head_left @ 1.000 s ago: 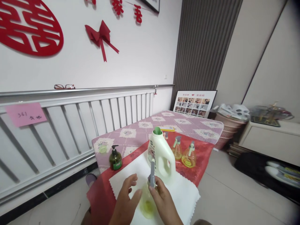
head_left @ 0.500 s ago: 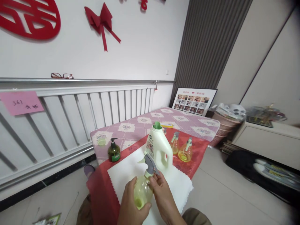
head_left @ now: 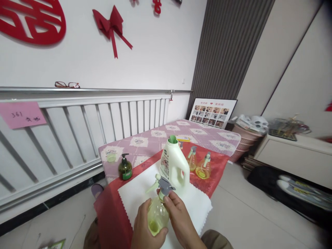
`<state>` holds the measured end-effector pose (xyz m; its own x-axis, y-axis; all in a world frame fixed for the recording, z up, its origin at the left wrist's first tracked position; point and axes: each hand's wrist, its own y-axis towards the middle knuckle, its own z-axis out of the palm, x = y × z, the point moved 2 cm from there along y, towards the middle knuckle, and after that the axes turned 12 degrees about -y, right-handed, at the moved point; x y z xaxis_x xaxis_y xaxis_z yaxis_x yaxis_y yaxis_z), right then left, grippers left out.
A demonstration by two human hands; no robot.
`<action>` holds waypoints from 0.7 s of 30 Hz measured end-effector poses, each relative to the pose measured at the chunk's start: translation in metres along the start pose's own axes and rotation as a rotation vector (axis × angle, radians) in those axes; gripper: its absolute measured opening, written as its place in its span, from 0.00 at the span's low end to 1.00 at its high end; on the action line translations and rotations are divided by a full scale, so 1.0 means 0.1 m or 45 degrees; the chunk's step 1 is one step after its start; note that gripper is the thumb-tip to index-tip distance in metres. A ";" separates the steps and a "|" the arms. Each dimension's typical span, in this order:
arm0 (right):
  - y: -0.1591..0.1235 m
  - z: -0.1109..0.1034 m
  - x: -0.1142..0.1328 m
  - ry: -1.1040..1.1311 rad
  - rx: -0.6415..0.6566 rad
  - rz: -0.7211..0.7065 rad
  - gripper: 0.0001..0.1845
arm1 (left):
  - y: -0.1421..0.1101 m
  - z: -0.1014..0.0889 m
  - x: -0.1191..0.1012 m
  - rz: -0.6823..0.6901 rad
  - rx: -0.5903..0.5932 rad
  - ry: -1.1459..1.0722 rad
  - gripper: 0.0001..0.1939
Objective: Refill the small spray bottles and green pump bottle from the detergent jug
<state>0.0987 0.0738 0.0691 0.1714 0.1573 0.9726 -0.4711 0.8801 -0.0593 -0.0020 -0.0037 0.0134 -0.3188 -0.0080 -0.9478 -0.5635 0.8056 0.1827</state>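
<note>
A clear yellow-green spray bottle (head_left: 158, 211) with a little liquid at its bottom is wrapped by my left hand (head_left: 145, 224). My right hand (head_left: 177, 211) pinches the neck collar under its grey trigger sprayer head (head_left: 165, 186). The head sits on the bottle's mouth; whether it is threaded on I cannot tell. Just beyond stands a large pale green detergent jug (head_left: 174, 166), uncapped, its inner green spout showing. Below both hands lies a white sheet (head_left: 132, 193) with a zigzag edge.
To the right stand two spray bottles (head_left: 203, 169) with yellow liquid, on red cloth (head_left: 220, 173). A dark green pump bottle (head_left: 125, 169) stands at the left, near a pale green cap (head_left: 111, 158). A yellow packet (head_left: 183, 138) lies behind the jug. The radiator (head_left: 85, 131) runs along the wall.
The sprayer head has turned on the bottle's neck, its nozzle and trigger now facing differently, under my right fingers. My left hand keeps its grip. The view has shifted slightly.
</note>
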 end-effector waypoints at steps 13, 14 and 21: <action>-0.04 0.02 0.09 -0.150 -0.042 -0.060 0.24 | -0.04 -0.04 0.08 -0.080 0.096 -0.013 0.45; -0.06 0.03 0.12 -0.160 0.000 -0.055 0.23 | -0.04 -0.04 0.07 -0.093 0.112 -0.029 0.45; 0.02 0.02 -0.01 -0.186 -0.182 -0.084 0.25 | -0.02 -0.04 -0.01 -0.166 0.173 -0.031 0.47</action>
<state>0.0960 0.0746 0.0684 0.0659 0.0401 0.9970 -0.3340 0.9424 -0.0158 -0.0038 -0.0080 0.0151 -0.2305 -0.1049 -0.9674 -0.4902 0.8713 0.0223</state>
